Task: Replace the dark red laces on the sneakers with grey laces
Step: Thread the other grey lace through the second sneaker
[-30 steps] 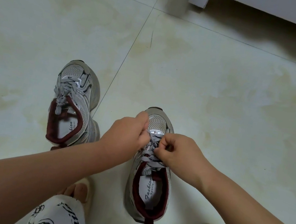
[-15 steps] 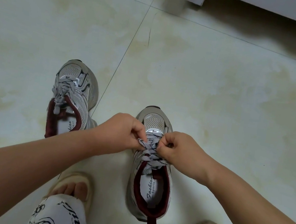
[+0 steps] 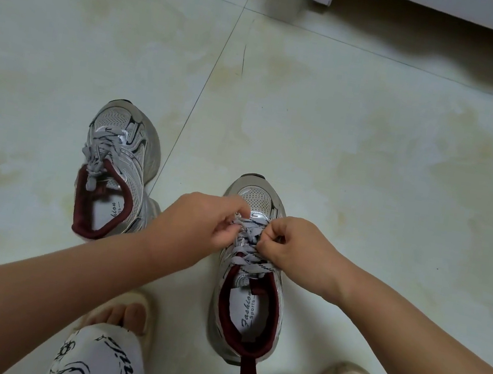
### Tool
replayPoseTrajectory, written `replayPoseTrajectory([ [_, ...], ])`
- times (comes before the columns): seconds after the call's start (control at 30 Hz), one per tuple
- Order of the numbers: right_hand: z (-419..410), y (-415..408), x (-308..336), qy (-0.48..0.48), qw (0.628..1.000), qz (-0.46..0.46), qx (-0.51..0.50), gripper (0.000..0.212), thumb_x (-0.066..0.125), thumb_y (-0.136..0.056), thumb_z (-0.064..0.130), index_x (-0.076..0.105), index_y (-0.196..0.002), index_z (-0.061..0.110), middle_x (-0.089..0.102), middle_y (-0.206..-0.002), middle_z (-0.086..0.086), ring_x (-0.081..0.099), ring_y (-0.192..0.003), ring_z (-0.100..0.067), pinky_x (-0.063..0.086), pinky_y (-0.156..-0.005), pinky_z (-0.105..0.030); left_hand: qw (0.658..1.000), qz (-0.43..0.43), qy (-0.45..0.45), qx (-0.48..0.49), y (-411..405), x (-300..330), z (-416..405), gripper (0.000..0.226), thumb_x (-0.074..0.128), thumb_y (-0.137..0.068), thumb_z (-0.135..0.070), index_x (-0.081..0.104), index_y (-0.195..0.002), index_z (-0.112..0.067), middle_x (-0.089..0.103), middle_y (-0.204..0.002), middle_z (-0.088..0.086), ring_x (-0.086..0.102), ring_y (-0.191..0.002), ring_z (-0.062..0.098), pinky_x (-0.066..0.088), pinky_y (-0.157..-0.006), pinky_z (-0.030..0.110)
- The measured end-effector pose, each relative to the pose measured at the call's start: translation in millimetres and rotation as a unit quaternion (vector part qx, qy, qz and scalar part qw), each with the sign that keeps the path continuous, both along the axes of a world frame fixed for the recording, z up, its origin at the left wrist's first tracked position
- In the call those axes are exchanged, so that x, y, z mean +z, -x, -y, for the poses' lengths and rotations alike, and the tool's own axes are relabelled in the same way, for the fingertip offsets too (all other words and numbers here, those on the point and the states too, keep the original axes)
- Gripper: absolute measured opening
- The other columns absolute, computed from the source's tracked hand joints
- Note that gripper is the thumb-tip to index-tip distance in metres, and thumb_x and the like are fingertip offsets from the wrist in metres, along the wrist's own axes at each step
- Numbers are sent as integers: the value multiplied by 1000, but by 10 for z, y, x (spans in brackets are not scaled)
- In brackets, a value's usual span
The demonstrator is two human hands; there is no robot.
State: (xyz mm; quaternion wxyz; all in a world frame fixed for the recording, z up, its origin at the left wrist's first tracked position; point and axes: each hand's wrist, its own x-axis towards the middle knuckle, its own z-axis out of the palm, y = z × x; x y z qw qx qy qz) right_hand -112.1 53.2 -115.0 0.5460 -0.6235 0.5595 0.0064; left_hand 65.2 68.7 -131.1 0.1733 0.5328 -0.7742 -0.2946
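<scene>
Tightening of the grey lace on the right sneaker is under way, pinched by left hand and right hand; tying is judged next.

2 hands, left hand and right hand, pinch grey patterned laces on a silver mesh sneaker; a matching second sneaker stands left on pale tiled floor.

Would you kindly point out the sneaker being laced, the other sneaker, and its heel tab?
Sneaker being laced (image 3: 264,200), head view, mesh toe.
Other sneaker (image 3: 142,155), head view, outer side panel.
Heel tab (image 3: 248,373), head view, middle of the dark red loop.
</scene>
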Motion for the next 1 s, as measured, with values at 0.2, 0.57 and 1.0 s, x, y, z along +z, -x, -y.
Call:
replayPoseTrajectory([
  [0.2,10,-5,21,-10,1000,-3,3,23,51,-86,8,50,-63,13,46,-56,3,39,-53,-10,34,-53,-20,973,-24,-228,24,-21,23,166,21,57,-85,-33,64,-76,-16,60,-87,9,53,-82,22,41,-75,26],
  [0.57,24,16,61,-22,999,6,33,20,48,-87,7,49,-68,8,40,-59,0,33,-54,-11,29,-50,-19,901,-177,-372,137,11,71,147,18,71,-77,-12,62,-64,-19,59,-66,0,49,-69,15,39,-70,29],
  [1.0,-25,3,-52,79,994,34,-63,18,63,-83,16,55,-68,23,56,-64,8,49,-57,-8,41,-59,-23,991,-31,-12,132,192,-42,-96,27,51,-65,-12,34,-60,-32,37,-53,-9,39,-56,6,30,-51,17],
])
